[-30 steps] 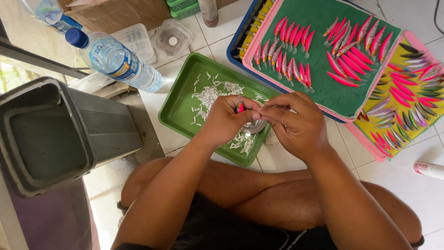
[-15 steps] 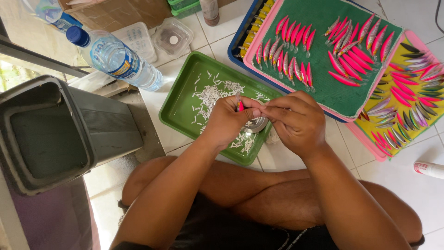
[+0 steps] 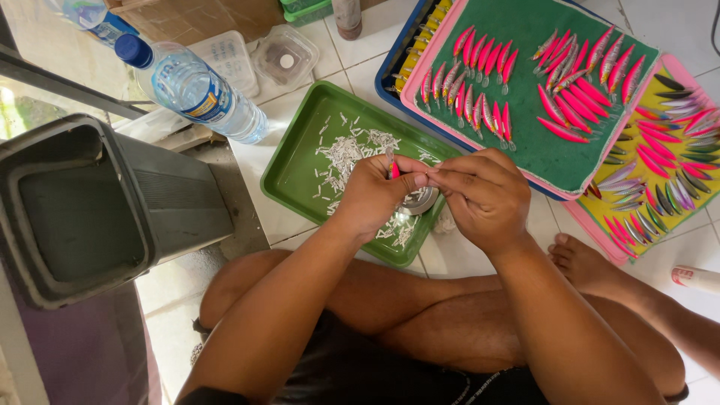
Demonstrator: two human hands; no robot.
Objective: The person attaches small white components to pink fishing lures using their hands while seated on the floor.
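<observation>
My left hand (image 3: pixel 373 196) grips a small pink fishing lure (image 3: pixel 394 169), of which only a bit shows above the fingers. My right hand (image 3: pixel 480 196) meets it fingertip to fingertip and pinches at the same lure. Both hands hover over the near right corner of a green tray (image 3: pixel 296 165) strewn with several small white pieces (image 3: pixel 345 156). A small round metal tin (image 3: pixel 420 200) sits in the tray just under the fingers. What my right fingers pinch is too small to make out.
A green-lined pink tray (image 3: pixel 540 154) with rows of pink lures lies at the far right, beside a yellow-lined tray (image 3: pixel 660 161) of mixed lures. A water bottle (image 3: pixel 191 86) and clear lidded tubs (image 3: pixel 285 56) lie at the far left. A dark bin (image 3: pixel 82 202) stands at left. My crossed legs are below.
Both hands stay pressed together over the tray; fingers shift only slightly around the lure.
</observation>
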